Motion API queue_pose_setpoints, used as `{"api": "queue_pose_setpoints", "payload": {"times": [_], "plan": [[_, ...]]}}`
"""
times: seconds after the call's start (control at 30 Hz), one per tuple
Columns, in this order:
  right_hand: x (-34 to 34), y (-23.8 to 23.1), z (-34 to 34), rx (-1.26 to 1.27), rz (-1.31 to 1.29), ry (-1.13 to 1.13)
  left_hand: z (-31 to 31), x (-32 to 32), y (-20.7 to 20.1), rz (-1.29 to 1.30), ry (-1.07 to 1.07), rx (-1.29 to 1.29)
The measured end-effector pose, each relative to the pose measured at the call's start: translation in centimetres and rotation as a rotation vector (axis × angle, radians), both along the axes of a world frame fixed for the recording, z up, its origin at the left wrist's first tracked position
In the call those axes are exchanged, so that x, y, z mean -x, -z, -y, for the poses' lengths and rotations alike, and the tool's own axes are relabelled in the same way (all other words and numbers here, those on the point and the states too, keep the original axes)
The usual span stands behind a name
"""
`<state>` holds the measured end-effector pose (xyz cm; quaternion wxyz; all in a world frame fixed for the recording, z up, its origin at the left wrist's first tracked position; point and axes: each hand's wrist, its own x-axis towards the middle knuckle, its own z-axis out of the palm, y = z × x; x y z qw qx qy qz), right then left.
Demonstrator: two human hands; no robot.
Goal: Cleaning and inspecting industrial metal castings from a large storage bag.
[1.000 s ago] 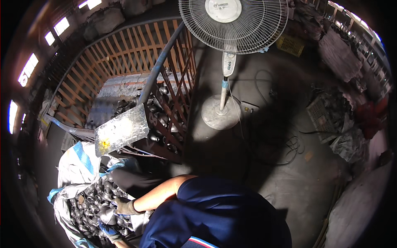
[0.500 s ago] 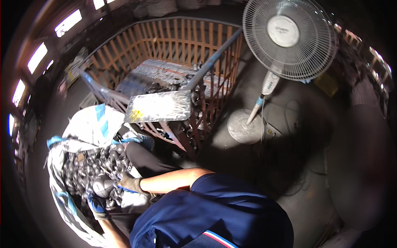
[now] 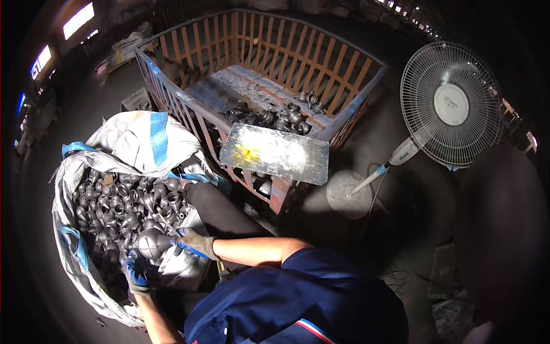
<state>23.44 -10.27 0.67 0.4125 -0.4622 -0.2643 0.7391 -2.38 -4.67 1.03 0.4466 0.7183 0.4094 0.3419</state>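
A white woven bulk sack [image 3: 63,226] with blue straps stands at my left, its top spread apart. Inside it lie many dark grey metal pipe fittings [image 3: 120,200], rounded and hollow. My right hand [image 3: 195,242], in a grey and blue glove, is closed around the narrow neck of a larger bulb-shaped metal casting [image 3: 152,244] just above the pile. My left hand [image 3: 136,272], gloved in blue, is close to the casting's lower left side. Its fingers look curled; what they hold, if anything, is hidden.
Beyond the sack stands a rusty barred metal crate [image 3: 358,109] with more fittings [image 3: 266,117] on its floor. A shiny metal plate [image 3: 275,153] with a yellow smear rests on its near corner. At the right is a standing fan [image 3: 451,104], a cable trailing from it.
The view has shifted, so the crate and fan appear farther right. My right hand still grips the casting by its neck, with my left hand close beside it.
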Motion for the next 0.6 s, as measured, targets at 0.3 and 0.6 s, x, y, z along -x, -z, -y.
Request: {"api": "queue_pose_setpoints", "payload": {"times": [0.3,0.6], "plan": [[-1.3,1.7,-5.5,-0.115,0.04,-0.032,-3.7,-1.0,-0.1,0.411,-0.041,0.363],[-2.8,4.0,-10.5,-0.26,0.076,-0.112,-6.6,4.4,7.6,0.19,-0.153,0.241]]}}
